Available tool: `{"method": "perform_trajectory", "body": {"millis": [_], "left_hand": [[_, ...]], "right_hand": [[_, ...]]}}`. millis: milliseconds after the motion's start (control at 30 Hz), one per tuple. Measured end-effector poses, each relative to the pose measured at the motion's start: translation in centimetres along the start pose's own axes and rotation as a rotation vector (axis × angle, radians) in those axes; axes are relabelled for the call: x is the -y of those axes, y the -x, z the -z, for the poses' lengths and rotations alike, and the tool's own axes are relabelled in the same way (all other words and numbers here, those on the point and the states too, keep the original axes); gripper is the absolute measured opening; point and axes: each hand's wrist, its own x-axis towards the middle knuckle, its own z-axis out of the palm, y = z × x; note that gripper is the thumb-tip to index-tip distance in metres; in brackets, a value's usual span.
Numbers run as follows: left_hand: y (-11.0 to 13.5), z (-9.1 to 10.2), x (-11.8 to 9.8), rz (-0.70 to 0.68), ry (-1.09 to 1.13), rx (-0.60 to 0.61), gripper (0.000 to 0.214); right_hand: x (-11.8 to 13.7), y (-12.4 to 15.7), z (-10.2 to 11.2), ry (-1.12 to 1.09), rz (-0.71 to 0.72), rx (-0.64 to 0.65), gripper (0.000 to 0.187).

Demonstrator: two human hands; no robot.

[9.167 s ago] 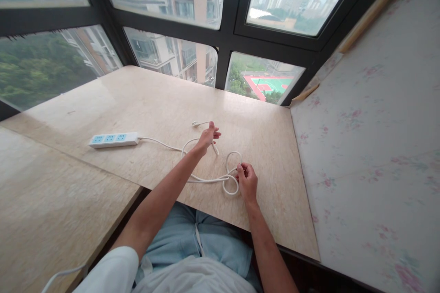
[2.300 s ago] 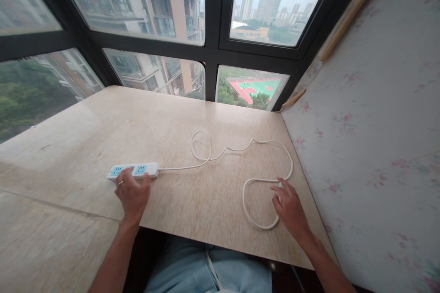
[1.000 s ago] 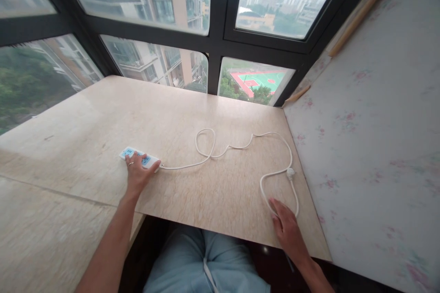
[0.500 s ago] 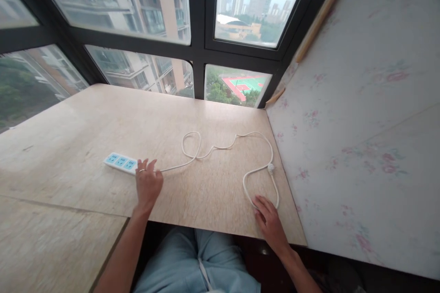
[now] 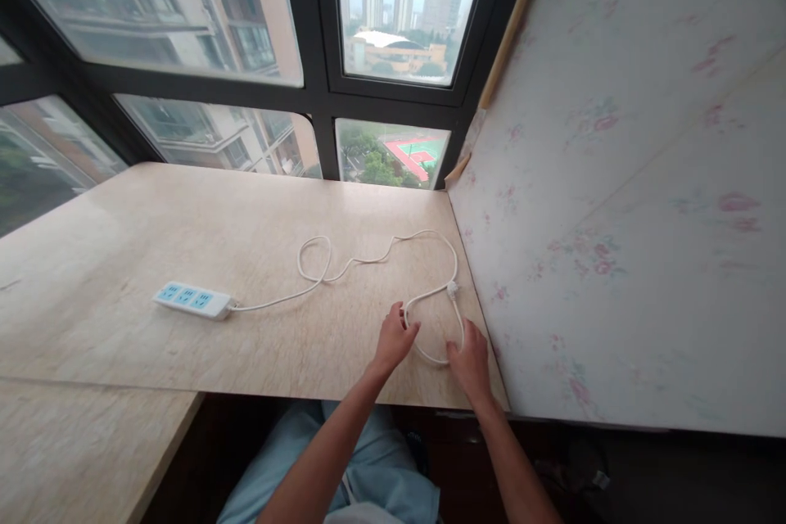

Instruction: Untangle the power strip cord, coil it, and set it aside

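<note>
A white power cord [image 5: 367, 261] winds across the sill from a white power strip [image 5: 216, 305] with blue sockets. Near the right wall its end forms a loop, with the whitish plug [image 5: 453, 290] lying at the top of that loop. My left hand [image 5: 396, 340] is at the loop's left side, thumb and fingers apart around the cord. At the loop's right side is my right hand [image 5: 472, 356], its thumb parted from the fingers and the cord passing between them. Whether either hand presses on the cord is hard to see.
The beige marble-look sill [image 5: 246, 368] ends at a front edge above my legs [image 5: 381, 458]. Dark window frames [image 5: 319, 98] rise behind it. A flower-patterned wall [image 5: 589, 262] bounds the right side.
My left hand has left the power strip and moved right to the cord loop. My right hand has shifted up along the loop's right side. The view has turned slightly right.
</note>
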Motion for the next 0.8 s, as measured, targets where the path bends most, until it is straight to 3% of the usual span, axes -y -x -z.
{"method": "perform_trajectory", "body": {"millis": [167, 300, 633, 800], "left_hand": [[-1.4, 0.2, -0.3, -0.008, -0.083, 0.015, 0.028], [-1.8, 1.2, -0.1, 0.01, -0.053, 0.073, 0.017], [-1.5, 3.3, 0.2, 0.1, 0.075, 0.312, 0.031], [-1.2, 3.8, 0.4, 0.161, 0.077, 0.346, 0.031]], "right_hand": [[-0.2, -3.0, 0.3, 0.001, 0.006, 0.015, 0.045], [-0.3, -4.1, 1.0, -0.038, -0.04, 0.16, 0.035], [-2.3, -2.2, 2.0, -0.578, -0.311, 0.237, 0.045], [-0.9, -2.8, 3.4, -0.537, -0.193, 0.234, 0.035]]}}
